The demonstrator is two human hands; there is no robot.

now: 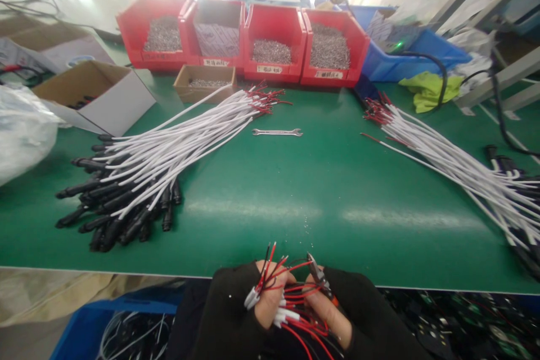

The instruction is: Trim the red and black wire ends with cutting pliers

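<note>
Close to the table's front edge, my left hand (270, 302) is closed around a bunch of white cables (287, 315) with stripped red and black wire ends. My right hand (327, 309) is closed on a pair of cutting pliers (317, 273), whose jaws point up beside a red wire reaching over from the left hand. More red and black wires (306, 333) hang below and between both hands. The handles of the pliers are mostly hidden by the right hand. Small bright bits (306, 228) lie on the green mat just beyond the hands.
A pile of white cables with black connectors (169, 146) lies left, another bundle (455, 163) right. An open-end wrench (277, 132) lies between. Red bins (276, 73) of small metal parts line the back, with cardboard boxes (122, 101) left and a blue bin (422, 62) right.
</note>
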